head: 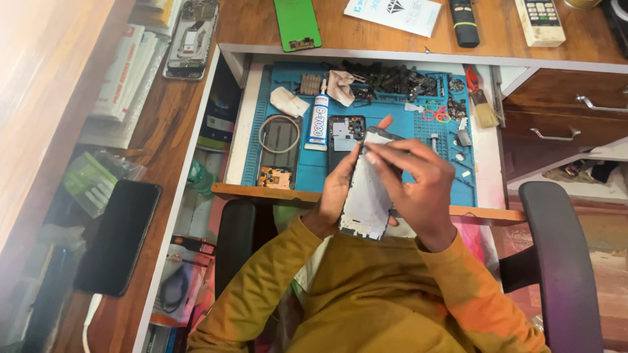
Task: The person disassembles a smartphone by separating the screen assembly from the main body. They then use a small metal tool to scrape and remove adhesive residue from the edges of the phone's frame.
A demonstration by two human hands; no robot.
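Silver-grey phone frame [365,196]; blue mat [314,163]

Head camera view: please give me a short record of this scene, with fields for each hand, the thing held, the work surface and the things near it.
left hand: grips the phone frame from its left side
right hand: fingertips press on the frame's upper part
held thing: grey phone frame, tilted, above the mat's front edge
work surface: blue repair mat in an open drawer
near things: white glue tube, opened dark phone, small brush
on desk: green back cover
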